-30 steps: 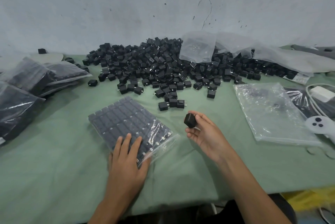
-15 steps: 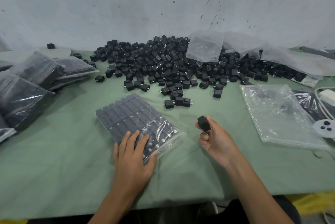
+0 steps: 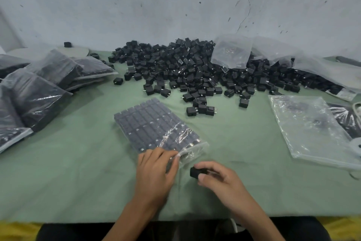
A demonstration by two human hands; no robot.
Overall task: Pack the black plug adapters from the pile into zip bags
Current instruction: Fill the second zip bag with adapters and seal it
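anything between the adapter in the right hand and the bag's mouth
Nothing visible. The adapter pinched in the right hand sits just short of the mouth of the zip bag, with only bare cloth between. The left hand holds that mouth's edge.

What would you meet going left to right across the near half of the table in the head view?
Stack of filled bags → left hand pinching the mouth of the zip bag → black adapter held by the right hand → flat empty bags.
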